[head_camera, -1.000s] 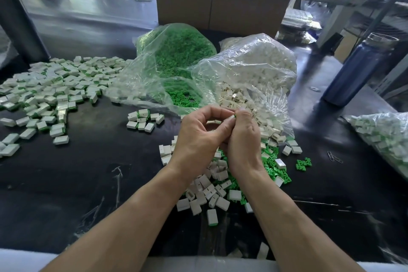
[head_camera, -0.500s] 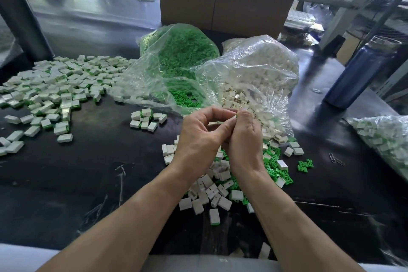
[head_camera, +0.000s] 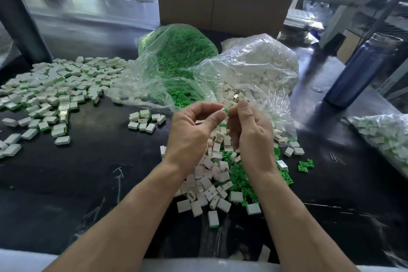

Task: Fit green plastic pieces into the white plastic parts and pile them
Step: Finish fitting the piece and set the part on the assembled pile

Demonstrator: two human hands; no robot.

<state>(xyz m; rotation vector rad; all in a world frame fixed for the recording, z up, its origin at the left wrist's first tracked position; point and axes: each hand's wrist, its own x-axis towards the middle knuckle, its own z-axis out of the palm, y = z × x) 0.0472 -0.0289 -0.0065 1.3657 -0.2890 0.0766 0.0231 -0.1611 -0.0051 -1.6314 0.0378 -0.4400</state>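
Observation:
My left hand (head_camera: 191,133) and my right hand (head_camera: 249,130) meet above the black table, fingertips together. Between them sits a small white part with a green piece (head_camera: 225,111) showing at its end; my left thumb and fingers pinch it, and my right fingers curl at its other side. Under the hands lies a heap of loose white parts (head_camera: 207,185) mixed with loose green pieces (head_camera: 239,174). A wide spread of fitted white-and-green parts (head_camera: 59,93) covers the table's left side, with a small cluster (head_camera: 144,120) nearer the middle.
Behind the hands stand an open clear bag of green pieces (head_camera: 176,59) and an open clear bag of white parts (head_camera: 254,68). Another filled bag (head_camera: 386,137) lies at the right edge. A blue bottle (head_camera: 362,68) stands back right, a cardboard box (head_camera: 223,4) behind.
The hands have parted slightly and tilted, so the green end of the held part now shows between the fingertips. The view has shifted a little.

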